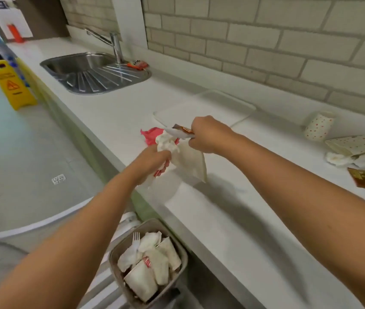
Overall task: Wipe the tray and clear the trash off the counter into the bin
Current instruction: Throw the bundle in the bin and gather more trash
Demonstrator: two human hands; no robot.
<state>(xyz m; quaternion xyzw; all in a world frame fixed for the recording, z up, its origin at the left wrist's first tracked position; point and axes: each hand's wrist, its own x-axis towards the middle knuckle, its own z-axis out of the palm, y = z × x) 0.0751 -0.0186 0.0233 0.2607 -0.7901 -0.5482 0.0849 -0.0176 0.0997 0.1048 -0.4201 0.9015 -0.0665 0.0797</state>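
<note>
Head view is showing the left grip (152, 162) clutching crumpled paper trash (188, 161) over the worktop (232, 219) edge and the right grip (208, 134) pinching a sauce sachet (183, 130). The white tray (210, 105) is lying just behind them. The bin (126, 240) is standing below, holding paper, and loose wrappers (351, 150) are lying well apart at the right.

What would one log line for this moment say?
left hand: grips crumpled wrappers | right hand: pinches sauce packet | bin: holds trash | paper cup: on counter

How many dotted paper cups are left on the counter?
1. The dotted paper cup stands on the counter near the brick wall, right of the white tray. Crumpled wrappers beside it may hide more.
</note>
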